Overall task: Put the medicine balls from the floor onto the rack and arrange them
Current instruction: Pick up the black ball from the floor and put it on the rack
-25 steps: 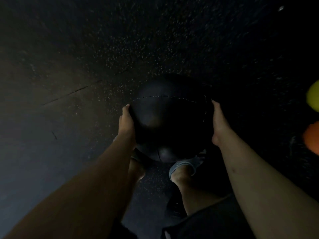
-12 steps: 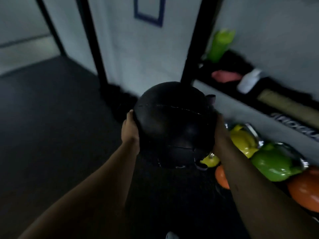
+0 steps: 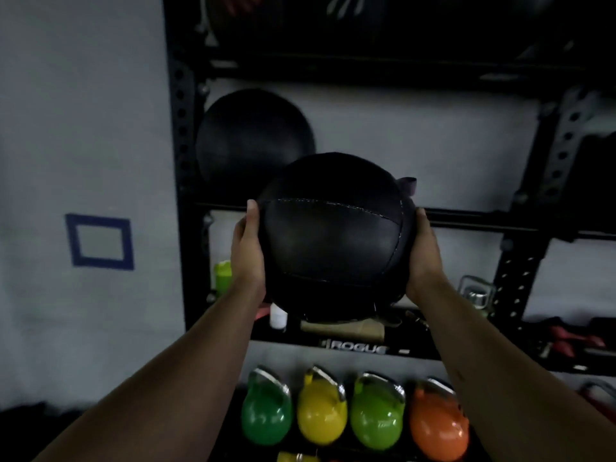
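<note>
I hold a black stitched medicine ball [image 3: 333, 238] in the air in front of the black metal rack [image 3: 181, 135]. My left hand [image 3: 248, 248] presses its left side and my right hand [image 3: 425, 251] its right side. The ball hangs level with the middle shelf rail [image 3: 483, 220]. A second black medicine ball [image 3: 246, 135] rests on that shelf at its left end, just behind and left of the held one. More dark balls sit on the top shelf [image 3: 273, 15], blurred.
Below, green, yellow, green and orange kettlebells [image 3: 320, 415] stand in a row. The lower shelf [image 3: 416, 350] bears a green bottle [image 3: 222, 275], a white bottle [image 3: 278, 316] and small gear. A grey wall with a blue tape square [image 3: 100, 241] lies left.
The ball has risen from near the floor up to the middle shelf's height, still between both hands. My view has swung from the dark floor up to the rack.
</note>
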The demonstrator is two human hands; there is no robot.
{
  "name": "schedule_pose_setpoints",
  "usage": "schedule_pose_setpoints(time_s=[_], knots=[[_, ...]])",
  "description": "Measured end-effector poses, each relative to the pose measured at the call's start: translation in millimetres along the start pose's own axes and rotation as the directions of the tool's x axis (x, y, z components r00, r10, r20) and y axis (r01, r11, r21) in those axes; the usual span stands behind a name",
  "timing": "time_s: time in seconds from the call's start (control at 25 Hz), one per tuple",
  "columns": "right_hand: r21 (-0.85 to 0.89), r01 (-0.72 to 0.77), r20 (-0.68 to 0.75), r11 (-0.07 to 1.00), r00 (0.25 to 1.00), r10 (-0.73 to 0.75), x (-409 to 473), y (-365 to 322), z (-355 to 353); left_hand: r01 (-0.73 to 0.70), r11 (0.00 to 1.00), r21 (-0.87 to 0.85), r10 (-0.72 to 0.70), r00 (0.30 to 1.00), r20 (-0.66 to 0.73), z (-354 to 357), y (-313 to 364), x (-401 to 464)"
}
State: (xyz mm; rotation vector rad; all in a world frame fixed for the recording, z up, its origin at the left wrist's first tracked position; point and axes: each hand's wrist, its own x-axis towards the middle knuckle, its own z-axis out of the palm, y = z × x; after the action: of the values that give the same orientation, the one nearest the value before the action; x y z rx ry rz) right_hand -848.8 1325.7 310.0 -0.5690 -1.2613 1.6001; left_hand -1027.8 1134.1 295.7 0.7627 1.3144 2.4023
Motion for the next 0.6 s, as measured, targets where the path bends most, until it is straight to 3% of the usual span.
schedule_pose_setpoints(time_s=[0.28,0.6], knots=[[0.021,0.104,-0.002,0.994,0.995,-0.104,75,-76,-49,-0.199,0.979,0.047,0.195,0.977,0.082,120,16,45],[0.036,0.158,0.055,0.987,0.986,-0.160,205,-102,-6,-0.290,0.952,0.094,0.289,0.957,0.023,174,31,161]])
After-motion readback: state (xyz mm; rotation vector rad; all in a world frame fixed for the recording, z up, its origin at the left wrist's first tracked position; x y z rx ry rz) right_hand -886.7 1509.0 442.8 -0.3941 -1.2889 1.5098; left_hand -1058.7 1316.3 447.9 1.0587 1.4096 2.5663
